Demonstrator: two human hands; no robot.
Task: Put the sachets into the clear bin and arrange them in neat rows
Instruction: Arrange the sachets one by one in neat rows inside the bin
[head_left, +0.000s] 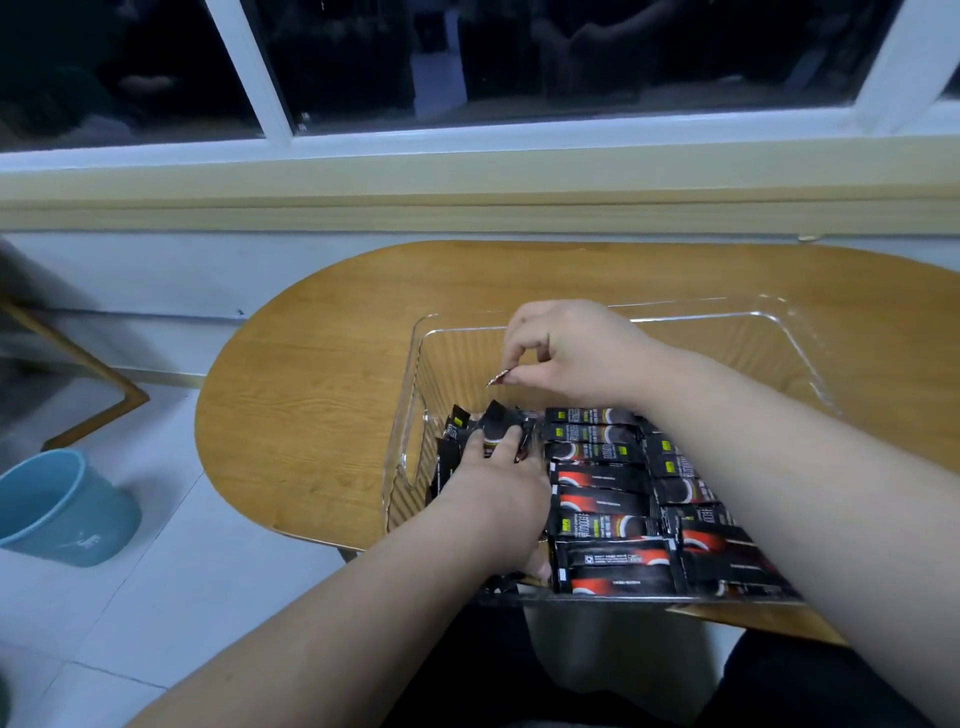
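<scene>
Clear bin (727, 353) on wooden table (311, 389) — sachets (608, 499) in rows across its near half. Left hand (498, 483) low inside, fingers curled on a loose sachet (496, 418). Right hand (566, 353) above the bin, fingertips pinched together — whether they hold anything cannot be told.

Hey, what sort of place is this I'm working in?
Likely a room in a home or small office, at night: a wooden table by the wall under a dark window, with a tiled floor and a blue bucket beside it.
</scene>
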